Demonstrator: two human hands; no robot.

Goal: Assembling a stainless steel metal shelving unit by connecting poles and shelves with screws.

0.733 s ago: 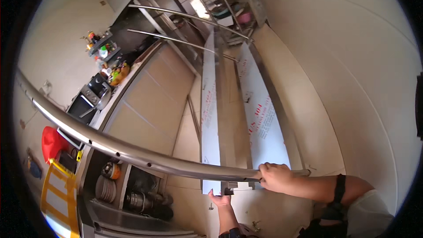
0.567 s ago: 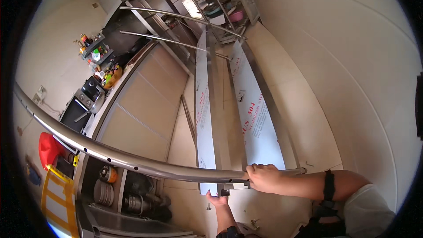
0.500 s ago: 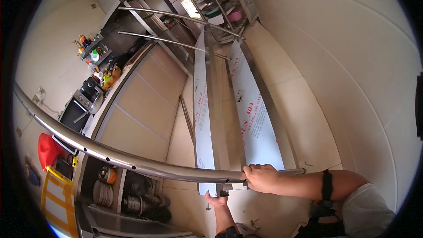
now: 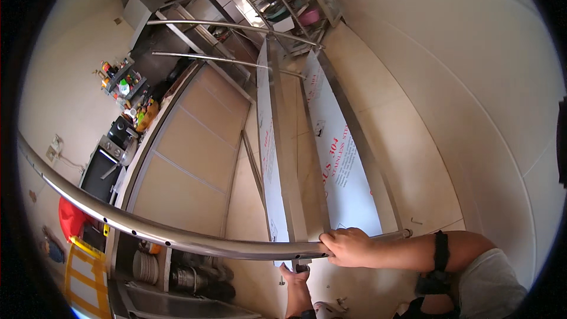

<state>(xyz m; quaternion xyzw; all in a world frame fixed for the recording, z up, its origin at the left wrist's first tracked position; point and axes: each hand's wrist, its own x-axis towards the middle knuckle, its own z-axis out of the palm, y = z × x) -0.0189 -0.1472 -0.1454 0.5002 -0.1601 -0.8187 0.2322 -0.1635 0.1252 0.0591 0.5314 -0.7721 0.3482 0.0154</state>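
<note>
My right hand (image 4: 351, 247) is wrapped around a long, shiny steel tube (image 4: 195, 242) with small holes along it. The tube crosses in front of me from the far left to the lower right. Just below it, my left hand (image 4: 295, 276) is closed at the near end of the left steel shelf panel (image 4: 269, 153), its fingertips partly hidden. A second shelf panel (image 4: 345, 171), covered in pale film with red print, stands on its edge to the right. At their far ends, both panels meet an upper tube (image 4: 218, 23) and a lower tube (image 4: 207, 57).
A tiled wall (image 4: 472, 82) bounds the right side. Along the left runs a cabinet (image 4: 195, 147) with kitchen appliances on top. Stacked plates (image 4: 145, 267) sit in an open compartment. A small L-shaped key (image 4: 416, 221) and a bolt (image 4: 282, 280) lie on the floor. A loaded rack (image 4: 277, 0) stands behind.
The near tube sits slightly lower in the picture, and my left hand is a little lower with it. Both hands keep their hold. The whole view has shifted slightly.
</note>
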